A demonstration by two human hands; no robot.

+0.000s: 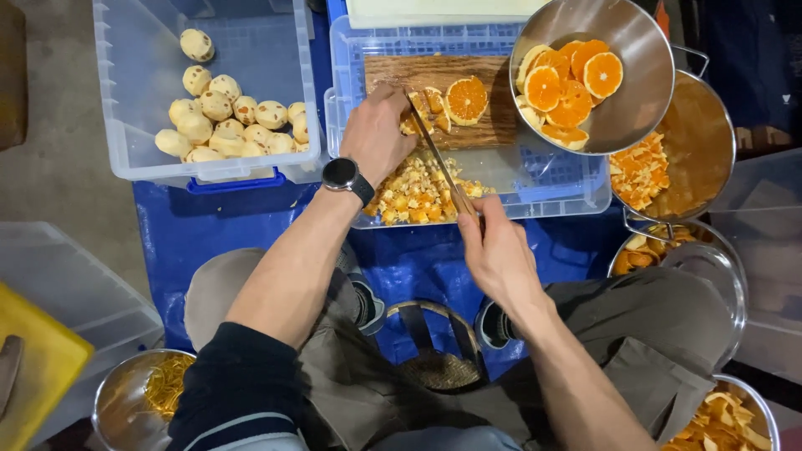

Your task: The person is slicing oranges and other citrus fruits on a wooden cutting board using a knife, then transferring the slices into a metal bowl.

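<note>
My left hand (376, 134), with a black watch on the wrist, presses down on orange pieces at the near edge of a wooden cutting board (484, 125). My right hand (497, 250) grips the handle of a knife (434, 154) whose blade angles up to the board beside my left fingers. A halved orange (466, 98) lies cut side up on the board. Chopped orange bits (418, 196) are heaped below the board on an upturned clear crate (551, 175).
A steel bowl (635, 108) of orange slices sits at upper right above a pot (702, 142) of cut pieces. A clear bin (134, 125) at left holds peeled pale fruits. More steel bowls with peel stand at lower left (117, 401) and right (727, 276).
</note>
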